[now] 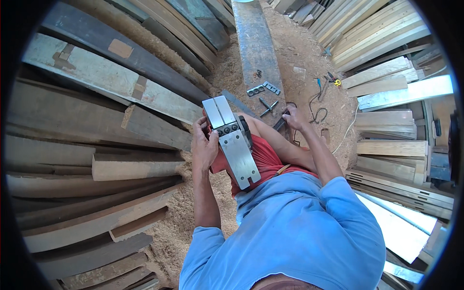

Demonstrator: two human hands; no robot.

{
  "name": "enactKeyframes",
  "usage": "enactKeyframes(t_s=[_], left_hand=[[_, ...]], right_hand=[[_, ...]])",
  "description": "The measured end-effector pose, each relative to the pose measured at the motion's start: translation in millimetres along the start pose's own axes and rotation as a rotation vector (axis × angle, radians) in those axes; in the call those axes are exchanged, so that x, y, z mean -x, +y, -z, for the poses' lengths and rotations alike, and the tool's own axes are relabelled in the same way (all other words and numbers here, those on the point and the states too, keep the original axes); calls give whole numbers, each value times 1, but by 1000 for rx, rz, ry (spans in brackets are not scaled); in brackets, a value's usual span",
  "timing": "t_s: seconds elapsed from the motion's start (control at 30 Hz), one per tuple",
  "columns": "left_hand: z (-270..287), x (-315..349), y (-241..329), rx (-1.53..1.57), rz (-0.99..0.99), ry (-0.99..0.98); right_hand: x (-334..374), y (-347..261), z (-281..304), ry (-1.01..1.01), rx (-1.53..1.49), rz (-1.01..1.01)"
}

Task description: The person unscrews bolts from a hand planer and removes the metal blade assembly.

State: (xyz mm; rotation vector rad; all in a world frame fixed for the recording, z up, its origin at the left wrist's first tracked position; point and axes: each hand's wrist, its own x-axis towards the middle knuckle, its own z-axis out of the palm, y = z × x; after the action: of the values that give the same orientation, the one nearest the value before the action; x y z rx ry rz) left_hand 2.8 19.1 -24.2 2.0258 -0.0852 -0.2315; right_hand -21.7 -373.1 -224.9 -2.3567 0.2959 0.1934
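My left hand [206, 146] grips an electric hand planer [240, 159], which rests on my lap with its flat metal sole facing up. Dark bolts show across the slot in the middle of the sole. To the right, my right hand [296, 117] is closed on a dark bar-like piece [280, 124] beside the board; its exact kind I cannot make out. Just left of that hand lies a T-handled wrench [268, 107]. Two small metal clamp plates [256, 90] with holes lie on the long board [261, 48], with small dark screws [258, 74] beyond them.
Stacked timber [111, 72] lines the left side, and more planks [386, 121] stand at the right. Wood shavings [179, 241] cover the ground. A black cable [319, 113] and yellow-handled scissors [337, 82] lie right of the board. A pencil [283, 169] lies on my red shorts.
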Motion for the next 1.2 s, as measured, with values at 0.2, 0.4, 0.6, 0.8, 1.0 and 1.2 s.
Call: enactKeyframes(t_s=[0.2,0.4,0.6,0.8,1.0,1.2], left_hand=[[5,3,3,-42,17,27],[1,5,14,-16,38,39],[-1,0,1,-60,-38,29],[-5,-2,-1,-50,-57,62],[-8,-9,-8,-95,-123,93],[-2,-1,-1,-68,-50,78]], right_hand=[[27,-56,9,16,308,-94],[46,-123,30,180,113,155],[70,-246,39,-66,-189,472],[50,-241,11,-56,-94,512],[46,-248,17,-43,60,660],[48,-256,22,-76,108,704]])
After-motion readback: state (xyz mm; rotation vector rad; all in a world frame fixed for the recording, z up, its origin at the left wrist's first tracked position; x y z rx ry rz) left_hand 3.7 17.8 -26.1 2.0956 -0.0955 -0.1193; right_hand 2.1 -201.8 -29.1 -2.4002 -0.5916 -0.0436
